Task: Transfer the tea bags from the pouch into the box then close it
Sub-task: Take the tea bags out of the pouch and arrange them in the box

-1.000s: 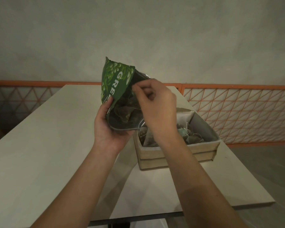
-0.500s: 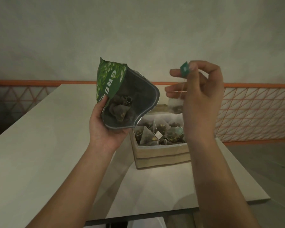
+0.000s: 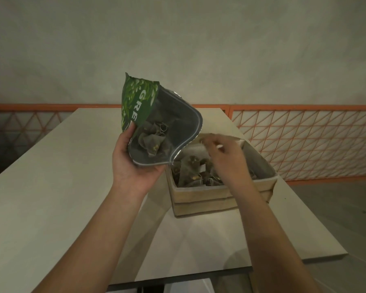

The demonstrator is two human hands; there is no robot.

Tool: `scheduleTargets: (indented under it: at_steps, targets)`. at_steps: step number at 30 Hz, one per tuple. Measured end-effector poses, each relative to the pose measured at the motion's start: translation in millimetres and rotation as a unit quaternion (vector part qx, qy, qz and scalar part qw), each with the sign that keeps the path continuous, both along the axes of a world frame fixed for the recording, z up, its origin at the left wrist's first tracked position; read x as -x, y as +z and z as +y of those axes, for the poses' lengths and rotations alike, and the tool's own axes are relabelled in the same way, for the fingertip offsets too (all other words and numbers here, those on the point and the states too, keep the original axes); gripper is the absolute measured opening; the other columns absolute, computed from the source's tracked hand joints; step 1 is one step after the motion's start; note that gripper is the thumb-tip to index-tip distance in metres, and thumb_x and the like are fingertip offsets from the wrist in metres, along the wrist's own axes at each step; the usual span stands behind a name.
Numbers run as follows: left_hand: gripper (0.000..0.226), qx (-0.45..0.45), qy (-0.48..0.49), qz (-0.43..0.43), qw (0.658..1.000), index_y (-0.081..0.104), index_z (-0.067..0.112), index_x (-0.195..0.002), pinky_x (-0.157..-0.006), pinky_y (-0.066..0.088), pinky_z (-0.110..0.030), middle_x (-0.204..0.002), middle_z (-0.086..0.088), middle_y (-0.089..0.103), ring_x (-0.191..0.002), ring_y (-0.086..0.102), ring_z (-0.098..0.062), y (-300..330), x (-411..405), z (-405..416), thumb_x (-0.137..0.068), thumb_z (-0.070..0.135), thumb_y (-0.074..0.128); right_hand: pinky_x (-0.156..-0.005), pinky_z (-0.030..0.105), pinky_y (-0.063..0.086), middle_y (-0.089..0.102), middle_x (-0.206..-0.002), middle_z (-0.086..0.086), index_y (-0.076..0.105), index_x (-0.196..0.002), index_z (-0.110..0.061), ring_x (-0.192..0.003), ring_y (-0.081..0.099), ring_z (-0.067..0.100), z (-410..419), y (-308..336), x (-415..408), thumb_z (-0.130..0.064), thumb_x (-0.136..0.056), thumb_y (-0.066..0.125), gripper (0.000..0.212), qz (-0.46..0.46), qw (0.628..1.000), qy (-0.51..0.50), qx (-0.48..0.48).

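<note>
Pouch (image 3: pixel 156 115) in left hand (image 3: pixel 133 168), right hand (image 3: pixel 226 157) over box (image 3: pixel 201 199)

Left hand (image 3: pixel 133 166) curled in grip — right hand (image 3: pixel 225 157) blurred.

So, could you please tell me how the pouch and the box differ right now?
The pouch is glossy green, held tilted in the air by the left hand; the box is plain tan card and rests on the table. Both are open and hold tea bags.

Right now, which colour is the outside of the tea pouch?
Green with pale leaf print and white letters, on the tea pouch the left hand grips; head view.
</note>
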State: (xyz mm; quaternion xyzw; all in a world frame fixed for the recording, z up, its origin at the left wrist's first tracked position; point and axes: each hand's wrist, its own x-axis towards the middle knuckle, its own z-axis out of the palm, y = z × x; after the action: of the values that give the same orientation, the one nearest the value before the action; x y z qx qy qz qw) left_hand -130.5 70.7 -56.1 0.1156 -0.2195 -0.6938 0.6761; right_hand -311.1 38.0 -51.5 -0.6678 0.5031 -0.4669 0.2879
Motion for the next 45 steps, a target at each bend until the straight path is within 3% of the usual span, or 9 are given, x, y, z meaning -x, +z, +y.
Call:
scheduleTargets:
  at_steps: [4, 11, 15, 21, 25, 29, 34, 41, 45]
  targets:
    - [0.05, -0.001, -0.002, -0.002, 1.0, 0.057, 0.017, -0.14, -0.108, 0.045, -0.045, -0.155, -0.012, 0.045, -0.143, 0.041, -0.033, -1.3, -1.2, -1.4, -0.098, 0.043, 0.046, -0.086, 0.027, 0.051, 0.064, -0.096, -0.01, 0.069, -0.114, -0.024, -0.082, 0.057, 0.002, 0.7, -7.7, -1.0, -0.029, -0.1, 0.05, 0.024, 0.176, 0.98, 0.061, -0.065]
    - [0.056, -0.014, 0.012, -0.013, 1.0, 0.049, 0.019, -0.148, -0.094, 0.056, -0.043, -0.153, -0.014, 0.047, -0.141, 0.043, -0.035, 0.7, 0.7, 0.0, -0.099, 0.045, 0.044, -0.075, 0.018, 0.043, 0.055, -0.092, -0.007, 0.064, -0.101, -0.022, -0.086, 0.051, 0.009, 28.1, 20.0, -19.6, -0.013, -0.085, 0.056, 0.02, -0.018, 0.968, -0.083, 0.235]
    - [0.052, -0.042, 0.039, -0.027, 0.998, 0.058, 0.014, -0.139, -0.088, 0.057, -0.036, -0.145, -0.012, 0.056, -0.123, 0.059, -0.029, 2.8, 6.0, 3.4, -0.098, 0.044, 0.047, -0.077, 0.031, 0.035, 0.059, -0.088, -0.003, 0.075, -0.094, -0.023, -0.09, 0.051, 0.02, 32.3, 28.9, -41.4, -0.022, -0.079, 0.062, 0.02, 0.137, 0.938, -0.053, 0.313]
    - [0.044, -0.06, 0.048, -0.042, 0.996, 0.078, 0.01, -0.107, -0.112, 0.04, -0.036, -0.133, -0.01, 0.066, -0.128, 0.059, -0.025, 5.0, 10.1, 10.6, -0.088, 0.042, 0.056, -0.079, 0.038, 0.022, 0.057, -0.101, 0.002, 0.076, -0.093, -0.03, -0.097, 0.036, 0.025, 27.8, 11.3, -71.3, -0.042, -0.076, 0.071, 0.022, 0.38, 0.87, -0.137, 0.281]
    - [0.046, -0.054, 0.058, -0.047, 0.996, 0.075, 0.01, -0.114, -0.102, 0.046, -0.036, -0.135, -0.01, 0.064, -0.122, 0.063, -0.026, 7.7, 6.0, 10.5, -0.089, 0.043, 0.055, -0.08, 0.035, 0.024, 0.059, -0.096, -0.003, 0.073, -0.083, -0.028, -0.098, 0.047, 0.023, 28.9, 14.7, -67.8, -0.031, -0.079, 0.068, 0.007, 0.296, 0.904, -0.105, 0.289]
    - [0.053, -0.032, 0.048, -0.044, 0.997, 0.058, 0.013, -0.139, -0.085, 0.059, -0.037, -0.142, -0.014, 0.058, -0.121, 0.059, -0.03, 8.1, 2.6, 8.0, -0.097, 0.043, 0.047, -0.076, 0.03, 0.046, 0.064, -0.088, -0.004, 0.063, -0.084, -0.018, -0.086, 0.057, 0.012, 37.9, 32.4, -50.1, -0.018, -0.084, 0.066, 0.004, 0.021, 0.971, 0.024, 0.238]
    - [0.055, -0.016, 0.022, -0.022, 0.999, 0.048, 0.02, -0.148, -0.096, 0.055, -0.041, -0.153, -0.011, 0.047, -0.142, 0.043, -0.033, 2.8, -5.9, 1.7, -0.099, 0.044, 0.047, -0.072, 0.021, 0.053, 0.065, -0.095, 0.004, 0.052, -0.087, -0.022, -0.089, 0.064, 0.015, 40.4, 43.4, -15.8, -0.01, -0.089, 0.066, 0.018, -0.203, 0.962, 0.002, 0.182]
    - [0.054, -0.011, 0.014, -0.012, 1.0, 0.051, 0.02, -0.147, -0.108, 0.045, -0.044, -0.154, -0.01, 0.046, -0.142, 0.043, -0.032, -3.1, -5.0, -3.4, -0.097, 0.043, 0.05, -0.058, 0.017, 0.046, 0.062, -0.094, -0.009, 0.062, -0.113, -0.032, -0.07, 0.058, 0.006, 17.9, 10.8, 16.1, -0.024, -0.086, 0.073, 0.031, 0.011, 0.998, -0.029, 0.047]
    - [0.052, -0.017, 0.019, -0.015, 1.0, 0.054, 0.019, -0.144, -0.109, 0.043, -0.045, -0.152, -0.01, 0.049, -0.141, 0.045, -0.032, -3.3, -0.6, -5.1, -0.098, 0.043, 0.048, -0.074, 0.015, 0.041, 0.065, -0.11, -0.009, 0.071, -0.107, -0.03, -0.092, 0.058, 0.004, 9.6, -4.6, 16.6, -0.036, -0.089, 0.068, 0.019, 0.135, 0.99, 0.028, -0.038]
